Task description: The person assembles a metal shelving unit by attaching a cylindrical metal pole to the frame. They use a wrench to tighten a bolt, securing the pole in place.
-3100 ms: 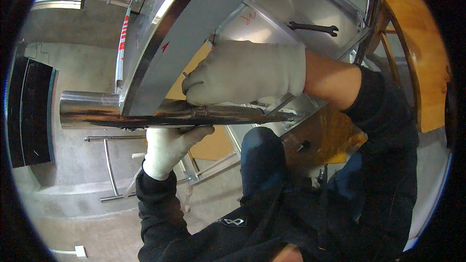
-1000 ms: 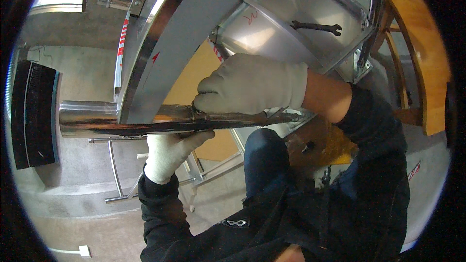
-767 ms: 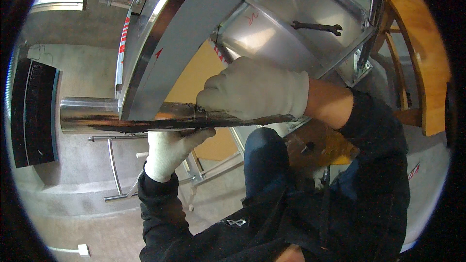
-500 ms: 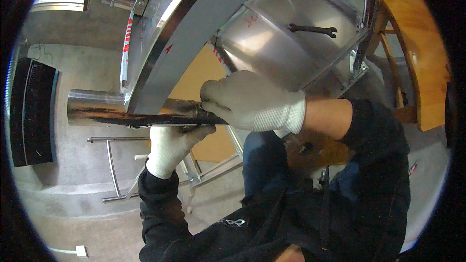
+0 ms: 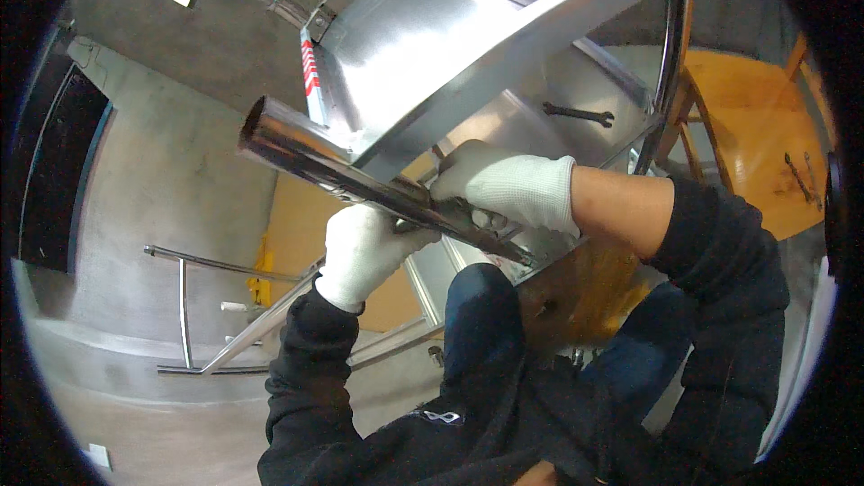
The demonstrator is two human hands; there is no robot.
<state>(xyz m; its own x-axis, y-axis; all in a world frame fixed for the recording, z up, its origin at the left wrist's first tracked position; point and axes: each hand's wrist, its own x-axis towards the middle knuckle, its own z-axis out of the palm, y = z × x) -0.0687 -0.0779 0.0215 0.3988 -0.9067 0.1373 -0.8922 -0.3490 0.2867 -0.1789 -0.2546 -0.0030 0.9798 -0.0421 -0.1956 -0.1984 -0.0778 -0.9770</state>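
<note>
A polished steel tube (image 5: 360, 182) was held slantwise under the edge of a sheet-metal frame (image 5: 504, 45), the left hand (image 5: 369, 247) closed around it from below and the right hand (image 5: 504, 189) clasped over it from above; a firm two-handed grip, kept close to the frame's edge, was judged best for steadying it. A dark wrench (image 5: 579, 112) lay on the frame's panel, a wooden stool (image 5: 756, 144) stood beside its right edge, and the raised knees (image 5: 486, 315) crowded the space beneath.
</note>
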